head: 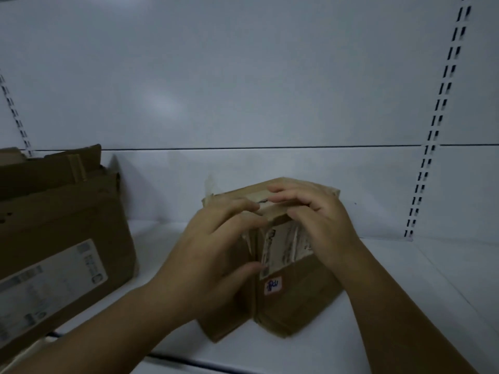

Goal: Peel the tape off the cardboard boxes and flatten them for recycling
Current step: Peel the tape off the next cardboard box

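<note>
Likely the tape tears short, left hand gripping the small box, right hand pinching the strip's edge.

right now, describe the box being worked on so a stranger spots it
On the white shelf, look right of the big box. The small box sits under the left hand and right hand and alone bears a sticker with blue writing.
</note>
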Tool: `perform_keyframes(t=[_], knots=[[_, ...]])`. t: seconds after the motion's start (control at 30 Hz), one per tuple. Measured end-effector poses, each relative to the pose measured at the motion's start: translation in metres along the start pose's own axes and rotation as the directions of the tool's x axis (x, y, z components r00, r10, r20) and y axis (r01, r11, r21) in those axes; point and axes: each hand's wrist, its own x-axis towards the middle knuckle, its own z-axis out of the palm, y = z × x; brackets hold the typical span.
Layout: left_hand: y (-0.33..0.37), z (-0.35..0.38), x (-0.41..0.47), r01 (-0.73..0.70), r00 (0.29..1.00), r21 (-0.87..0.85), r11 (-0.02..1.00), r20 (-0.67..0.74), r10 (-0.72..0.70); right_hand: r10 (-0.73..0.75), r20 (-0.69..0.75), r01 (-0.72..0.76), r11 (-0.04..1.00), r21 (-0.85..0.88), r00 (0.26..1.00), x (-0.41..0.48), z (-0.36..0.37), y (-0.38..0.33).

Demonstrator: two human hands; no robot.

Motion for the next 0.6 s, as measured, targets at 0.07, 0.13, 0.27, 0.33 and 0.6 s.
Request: perform_keyframes(t=[0.07, 0.13, 0.27, 0.33, 0.6], knots=[[-0.002, 0.001, 0.002, -0.047, 0.998, 0.080, 0.996, 0.034, 0.044, -0.011, 0.009, 0.011, 1.000, 0.014, 1.000, -0.001, 0.001, 0.005], [-0.002, 0.002, 0.005, -0.104, 0.994, 0.161, 0.981, 0.053, 0.097, -0.018, 0.025, 0.018, 1.000, -0.020, 1.000, -0.001, 0.004, 0.009], [-0.003, -0.001, 0.006, -0.146, 0.989, 0.203, 0.968, -0.001, 0.150, -0.010, 0.034, 0.011, 1.000, -0.030, 0.999, -0.003, 0.004, 0.012], [-0.003, -0.001, 0.005, -0.168, 0.982, 0.230, 0.958, -0.049, 0.184, -0.018, 0.025, 0.019, 0.999, -0.041, 1.000, -0.004, 0.005, 0.011], [-0.003, 0.007, -0.006, -0.152, 0.946, 0.182, 0.971, -0.258, 0.197, -0.089, 0.034, 0.093, 0.986, -0.140, 0.995, -0.007, 0.003, 0.003]])
